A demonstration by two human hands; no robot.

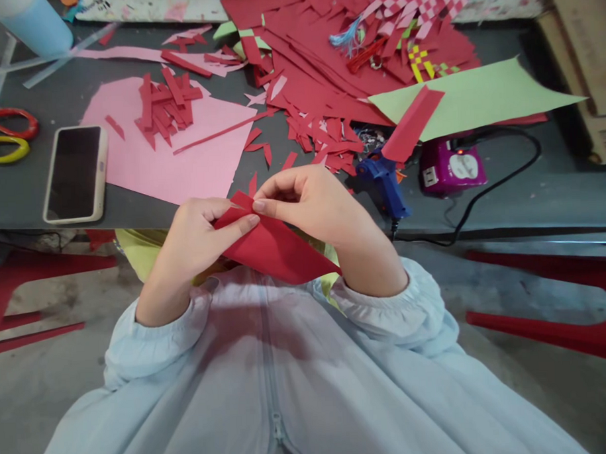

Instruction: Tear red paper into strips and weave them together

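Both hands hold one piece of red paper (284, 251) in front of my body, just off the table's near edge. My left hand (198, 237) pinches its upper left side, the thumb lying across the paper. At its top edge my right hand (307, 204) pinches between thumb and forefinger, close to the left thumb's tip. The paper's lower right corner hangs free by my right wrist. Narrow red ends stick up above the fingers; whether they belong to the same piece I cannot tell. Red scraps (324, 137) lie on the table beyond my hands.
A blue glue gun (386, 184) stands right of my hands, near a purple power adapter (452, 165) with a black cord. At left are a phone (76, 174), scissors (11, 124) and pink paper (182, 168). Green paper (477, 95) and stacked red sheets (307, 61) lie farther back.
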